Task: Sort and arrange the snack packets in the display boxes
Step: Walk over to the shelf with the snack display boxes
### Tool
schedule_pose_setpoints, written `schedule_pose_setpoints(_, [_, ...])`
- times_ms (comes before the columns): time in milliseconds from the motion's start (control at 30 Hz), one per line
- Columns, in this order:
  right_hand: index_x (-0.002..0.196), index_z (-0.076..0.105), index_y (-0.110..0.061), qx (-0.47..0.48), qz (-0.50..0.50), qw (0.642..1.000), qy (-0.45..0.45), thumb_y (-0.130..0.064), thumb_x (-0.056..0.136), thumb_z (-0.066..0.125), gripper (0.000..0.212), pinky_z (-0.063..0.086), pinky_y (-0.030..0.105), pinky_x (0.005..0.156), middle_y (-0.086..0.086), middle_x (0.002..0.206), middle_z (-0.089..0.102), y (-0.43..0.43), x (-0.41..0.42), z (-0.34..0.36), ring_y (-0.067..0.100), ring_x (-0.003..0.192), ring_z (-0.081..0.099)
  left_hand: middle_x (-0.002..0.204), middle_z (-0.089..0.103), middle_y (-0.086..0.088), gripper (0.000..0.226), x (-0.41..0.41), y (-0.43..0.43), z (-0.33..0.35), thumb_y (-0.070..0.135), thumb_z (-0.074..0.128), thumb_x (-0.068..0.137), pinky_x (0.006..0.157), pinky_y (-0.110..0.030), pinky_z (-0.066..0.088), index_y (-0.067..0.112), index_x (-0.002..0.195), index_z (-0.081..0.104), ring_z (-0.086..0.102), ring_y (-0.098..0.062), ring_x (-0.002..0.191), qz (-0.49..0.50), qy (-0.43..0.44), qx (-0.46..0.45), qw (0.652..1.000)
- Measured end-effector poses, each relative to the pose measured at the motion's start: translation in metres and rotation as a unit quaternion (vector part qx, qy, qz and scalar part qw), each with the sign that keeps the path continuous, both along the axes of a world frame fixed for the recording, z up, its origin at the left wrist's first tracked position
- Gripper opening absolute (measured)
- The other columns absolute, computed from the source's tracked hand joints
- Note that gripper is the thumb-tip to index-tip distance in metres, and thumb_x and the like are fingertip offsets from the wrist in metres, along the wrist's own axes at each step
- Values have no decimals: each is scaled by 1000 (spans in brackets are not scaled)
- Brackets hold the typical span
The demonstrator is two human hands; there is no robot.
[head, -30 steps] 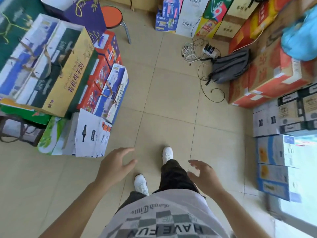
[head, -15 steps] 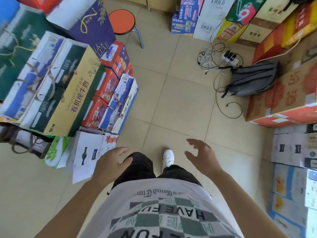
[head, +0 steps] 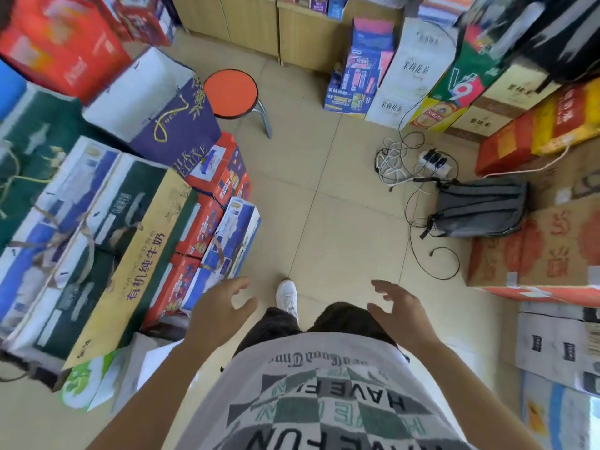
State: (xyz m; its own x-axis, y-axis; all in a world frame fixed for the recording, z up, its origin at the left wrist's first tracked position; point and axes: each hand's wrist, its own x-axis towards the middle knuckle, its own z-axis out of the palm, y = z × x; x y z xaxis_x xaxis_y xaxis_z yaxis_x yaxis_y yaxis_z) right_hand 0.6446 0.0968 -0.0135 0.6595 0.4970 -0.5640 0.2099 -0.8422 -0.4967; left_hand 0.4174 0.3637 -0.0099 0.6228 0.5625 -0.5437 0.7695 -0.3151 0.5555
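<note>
Over the last sec the view swung up & fwd. The orange stool point(head: 230, 92) had sat at the top edge and was now well inside the frame. A wooden cabinet point(head: 246, 24) came into view at the far wall, w/ small colourful goods on top. The grey backpack point(head: 480, 207) slid down & right. I read that as walking across the tiled floor point(head: 324, 206) toward stock: approach only, no sorting begun.

Left hand point(head: 220, 315) & right hand point(head: 397, 315) both hung in front of the torso, empty, fingers spread & loosely bent, apart, touching nothing.

Snack packets: none I could ID. Prob. on the cabinet top, but too blurred, so heading & long axis: couldn't tell. Display boxes also not ID'd. Blue cartons point(head: 354, 79) stood stacked beside the cabinet.
</note>
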Motion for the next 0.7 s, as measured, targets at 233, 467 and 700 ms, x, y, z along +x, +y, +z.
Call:
schedule_pose_setpoints(233, [136, 58, -25, -32, -41, 999, 5, -28, 89, 72, 49, 43, 23, 87, -3, 125, 67, 55, 84, 0, 12, 103, 59, 102, 71, 8, 60, 113, 100, 14, 59, 57, 78, 81, -30, 49, 23, 124, 70, 65, -15, 98, -17, -34, 34, 999])
schedule_pose_setpoints(467, [138, 57, -21, -1, -13, 1000, -12, -26, 89, 72, 51, 47, 29, 97, 0, 129, 65, 141, 201, -13, 19, 116, 61, 125, 69, 4, 39, 229, 169, 6, 28, 72, 90, 87, -24, 41, 21, 128, 68, 63, -15, 114, -22, -24, 32, 999])
schedule_pose_setpoints(700, [138, 58, -15, 38, 47, 997, -54, -24, 87, 73, 54, 47, 39, 101, 9, 128, 66, 251, 329, -6, 28, 116, 60, 112, 70, 13, 27, 315, 215, 6, 26, 74, 88, 82, -19, 42, 27, 115, 72, 65, -14, 103, 22, -8, 63, 998])
